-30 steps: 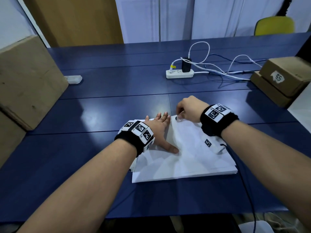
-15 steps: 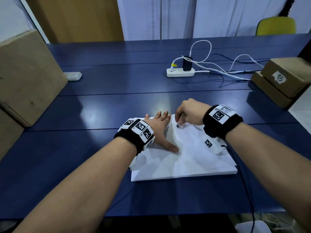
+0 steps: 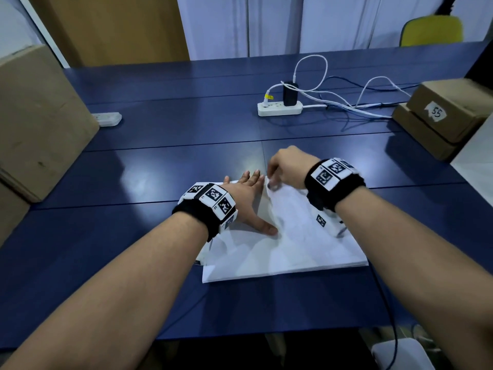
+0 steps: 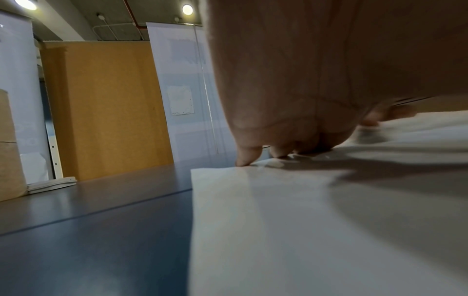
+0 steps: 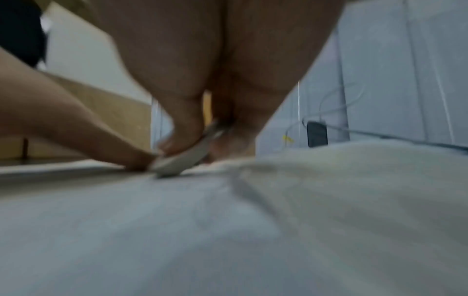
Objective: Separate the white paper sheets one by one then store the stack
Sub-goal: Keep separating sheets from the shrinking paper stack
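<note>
A stack of white paper sheets (image 3: 288,252) lies on the blue table (image 3: 160,177) in front of me. My left hand (image 3: 248,198) lies flat on the stack's far left part, fingers straight and thumb spread, pressing the paper (image 4: 278,220) down. My right hand (image 3: 285,169) is at the stack's far edge, fingers curled, pinching the top sheet's far corner (image 5: 187,158) between thumb and fingers and lifting it a little. The top sheet (image 5: 253,220) is wrinkled beneath the right wrist.
Large cardboard boxes (image 3: 34,121) stand at the left, smaller stacked boxes (image 3: 448,113) at the right. A white power strip (image 3: 280,108) with charger and cables lies at the back. A small white device (image 3: 109,119) lies at the back left. A yellow chair (image 3: 432,30) stands beyond the table.
My right hand has drawn the pinched corner of the top sheet slightly up and toward me. The left hand has stayed flat on the stack.
</note>
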